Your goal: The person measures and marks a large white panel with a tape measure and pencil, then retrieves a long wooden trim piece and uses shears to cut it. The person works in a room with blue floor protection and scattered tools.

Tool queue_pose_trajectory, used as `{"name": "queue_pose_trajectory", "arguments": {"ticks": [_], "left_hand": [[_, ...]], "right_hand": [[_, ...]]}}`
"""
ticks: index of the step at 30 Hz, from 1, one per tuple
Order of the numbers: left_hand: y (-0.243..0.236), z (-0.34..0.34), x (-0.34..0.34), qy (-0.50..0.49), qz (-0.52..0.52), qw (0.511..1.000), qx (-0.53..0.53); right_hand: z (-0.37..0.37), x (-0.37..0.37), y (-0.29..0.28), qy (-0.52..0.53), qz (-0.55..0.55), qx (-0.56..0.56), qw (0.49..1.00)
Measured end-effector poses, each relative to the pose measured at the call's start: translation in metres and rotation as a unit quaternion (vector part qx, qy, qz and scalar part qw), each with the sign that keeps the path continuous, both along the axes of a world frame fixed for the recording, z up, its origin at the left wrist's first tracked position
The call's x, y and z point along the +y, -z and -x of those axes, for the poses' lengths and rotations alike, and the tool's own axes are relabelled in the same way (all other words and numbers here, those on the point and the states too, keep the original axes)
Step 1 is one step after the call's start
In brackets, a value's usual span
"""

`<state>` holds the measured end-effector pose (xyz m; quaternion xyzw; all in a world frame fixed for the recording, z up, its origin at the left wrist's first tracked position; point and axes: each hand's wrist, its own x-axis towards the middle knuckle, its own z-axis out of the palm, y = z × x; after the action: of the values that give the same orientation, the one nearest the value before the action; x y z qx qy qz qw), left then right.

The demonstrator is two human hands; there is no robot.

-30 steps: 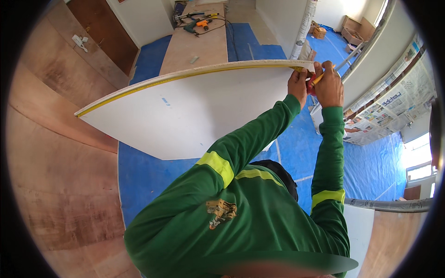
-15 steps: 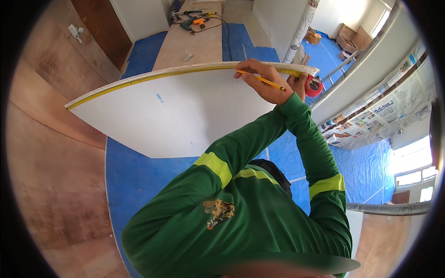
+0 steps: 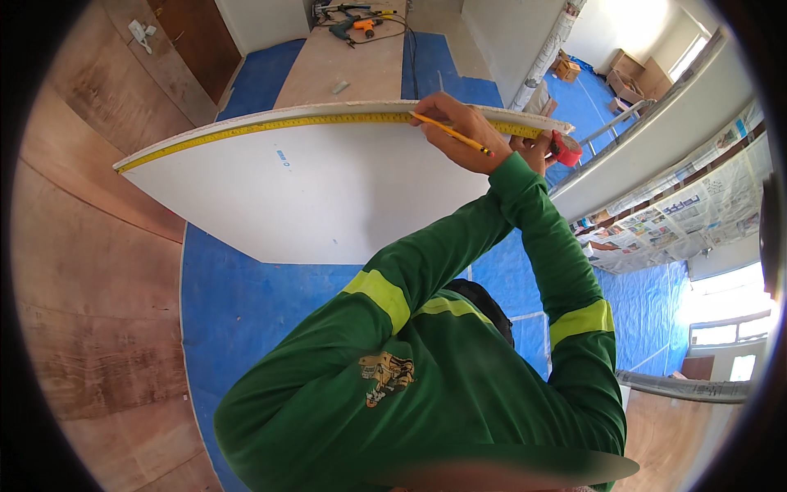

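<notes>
The fingers (image 3: 433,104) of the right hand (image 3: 464,123) hold a pencil (image 3: 453,134), its point at the yellow tape blade (image 3: 270,125) along the white board (image 3: 221,201)'s upper edge. The left hand (image 3: 534,152) holds the red tape case (image 3: 566,148) near its right end. The right forearm (image 3: 553,242) crosses over the left; blue sheeting (image 3: 262,320) spreads on both sides of the board.

I saw the yellow tape (image 3: 270,125) stretched leftward from my left hand (image 3: 531,152) along the white board (image 3: 246,197), its red case (image 3: 567,149) held there; my right hand (image 3: 467,121) pinched a yellow pencil (image 3: 453,134).
</notes>
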<state>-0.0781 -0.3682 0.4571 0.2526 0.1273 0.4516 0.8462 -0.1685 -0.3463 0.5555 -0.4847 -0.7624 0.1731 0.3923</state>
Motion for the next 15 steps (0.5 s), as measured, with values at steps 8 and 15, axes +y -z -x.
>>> {"name": "queue_pose_trajectory", "arguments": {"ticks": [8,15], "left_hand": [[-0.013,0.000,-0.003,-0.022,0.045,0.999,0.000],[-0.017,0.001,-0.004,-0.054,0.026,0.998,-0.007]], "right_hand": [[0.019,0.023,0.002,-0.039,0.004,-0.050,0.998],[0.036,0.033,-0.001,-0.043,-0.033,-0.087,0.995]]}}
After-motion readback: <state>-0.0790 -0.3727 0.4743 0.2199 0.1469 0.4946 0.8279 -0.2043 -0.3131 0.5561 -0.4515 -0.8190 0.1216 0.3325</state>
